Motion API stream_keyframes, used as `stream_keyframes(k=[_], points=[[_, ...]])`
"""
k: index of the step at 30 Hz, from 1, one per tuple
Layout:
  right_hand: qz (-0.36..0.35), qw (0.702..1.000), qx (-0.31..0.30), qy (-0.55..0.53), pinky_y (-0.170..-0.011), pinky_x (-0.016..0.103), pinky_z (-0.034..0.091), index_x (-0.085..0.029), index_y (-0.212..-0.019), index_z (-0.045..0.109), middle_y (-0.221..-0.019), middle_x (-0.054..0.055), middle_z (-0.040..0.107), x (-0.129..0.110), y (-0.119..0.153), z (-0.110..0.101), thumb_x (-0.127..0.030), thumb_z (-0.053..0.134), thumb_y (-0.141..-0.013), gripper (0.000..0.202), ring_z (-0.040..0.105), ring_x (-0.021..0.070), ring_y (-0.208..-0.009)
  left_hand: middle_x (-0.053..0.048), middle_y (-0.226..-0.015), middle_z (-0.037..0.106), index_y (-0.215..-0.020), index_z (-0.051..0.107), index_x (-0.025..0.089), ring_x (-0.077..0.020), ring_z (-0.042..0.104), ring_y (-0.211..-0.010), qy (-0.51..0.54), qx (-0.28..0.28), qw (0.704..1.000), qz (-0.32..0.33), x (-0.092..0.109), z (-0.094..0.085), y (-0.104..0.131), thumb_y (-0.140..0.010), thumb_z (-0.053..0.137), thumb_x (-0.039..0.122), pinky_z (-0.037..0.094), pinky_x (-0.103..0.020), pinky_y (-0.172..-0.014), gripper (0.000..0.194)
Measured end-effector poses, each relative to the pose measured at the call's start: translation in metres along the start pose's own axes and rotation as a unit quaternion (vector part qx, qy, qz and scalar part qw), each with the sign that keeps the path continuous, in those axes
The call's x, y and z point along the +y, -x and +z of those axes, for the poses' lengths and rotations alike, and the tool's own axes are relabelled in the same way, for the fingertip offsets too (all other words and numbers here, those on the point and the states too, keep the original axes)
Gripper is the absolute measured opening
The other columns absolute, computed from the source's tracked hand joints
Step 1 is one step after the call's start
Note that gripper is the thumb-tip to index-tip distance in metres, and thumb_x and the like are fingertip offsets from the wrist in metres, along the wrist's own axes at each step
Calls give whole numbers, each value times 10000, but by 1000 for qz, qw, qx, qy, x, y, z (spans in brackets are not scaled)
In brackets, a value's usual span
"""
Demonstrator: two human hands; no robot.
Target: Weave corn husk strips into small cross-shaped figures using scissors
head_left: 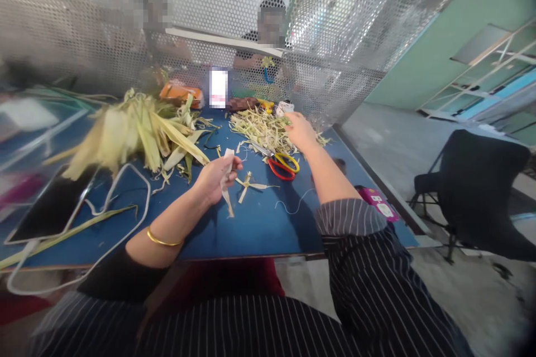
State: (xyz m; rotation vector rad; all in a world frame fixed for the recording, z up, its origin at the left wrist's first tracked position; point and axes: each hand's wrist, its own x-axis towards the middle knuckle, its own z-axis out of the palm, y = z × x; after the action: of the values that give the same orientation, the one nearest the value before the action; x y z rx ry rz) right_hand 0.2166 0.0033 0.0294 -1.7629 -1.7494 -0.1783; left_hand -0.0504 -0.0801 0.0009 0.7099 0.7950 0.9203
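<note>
My left hand is closed around a pale strip of corn husk, which sticks up past the thumb and hangs below the fingers. On the right, my right hand reaches over a heap of shredded husk strips; its fingers are curled together and what they hold, if anything, is hidden. A white bundle lies just behind that hand. Scissors with red and yellow handles rest in front of the heap. Between my hands a small star-shaped husk piece lies on the blue table.
Whole corn husks are piled at the left, near a dark tablet-like panel and a white cable. A lit phone stands at the back before a perforated metal screen, with people beyond. A black chair is at right.
</note>
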Motion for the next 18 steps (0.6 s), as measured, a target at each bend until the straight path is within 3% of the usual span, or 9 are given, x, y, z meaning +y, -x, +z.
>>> stream_keyframes(k=[2,5,8,11,14,18], points=[[3,996,21,83,-862,409,421,-172,-1013,646,-1059,115,657,-6,2,-3,-165,518,-769,275,617,258,-927,-40,-735,576,-820,642,94,-36,448,-457,-13,-7,1000,10,-1,-2,0,-820,549,223,272,-149,-364,159],[21,987,113,111,-865,407,399,-175,-923,680,-821,85,673,-21,21,-11,-232,435,-858,259,616,236,-831,-48,-776,583,-898,684,97,-43,476,-504,-19,-25,999,15,-2,1,2,-817,591,255,298,-152,-389,200],[-25,984,151,94,-886,379,378,-208,-1042,663,-998,80,653,-29,42,-13,-188,435,-849,300,587,218,-940,-41,-745,559,-907,702,92,-35,446,-488,-10,-30,999,-1,-3,5,6,-811,618,278,279,-160,-389,226],[-8,990,92,110,-889,386,353,-227,-954,701,-961,64,645,-18,45,-8,-191,481,-827,256,579,209,-892,-34,-704,541,-881,709,80,-29,418,-466,0,-15,1000,-18,-3,7,8,-808,621,269,251,-168,-382,221],[38,987,11,157,-850,386,349,-218,-874,722,-930,79,631,3,30,1,-187,502,-812,231,561,217,-855,-30,-685,539,-861,711,79,-29,417,-462,8,-10,1000,-20,-3,6,7,-798,626,250,252,-174,-382,201],[5,979,-97,182,-826,364,356,-213,-907,727,-996,116,607,18,11,11,-179,551,-793,213,546,229,-895,-25,-679,536,-857,709,86,-29,416,-458,7,-16,1000,-10,-4,3,4,-787,637,261,249,-170,-376,202]])
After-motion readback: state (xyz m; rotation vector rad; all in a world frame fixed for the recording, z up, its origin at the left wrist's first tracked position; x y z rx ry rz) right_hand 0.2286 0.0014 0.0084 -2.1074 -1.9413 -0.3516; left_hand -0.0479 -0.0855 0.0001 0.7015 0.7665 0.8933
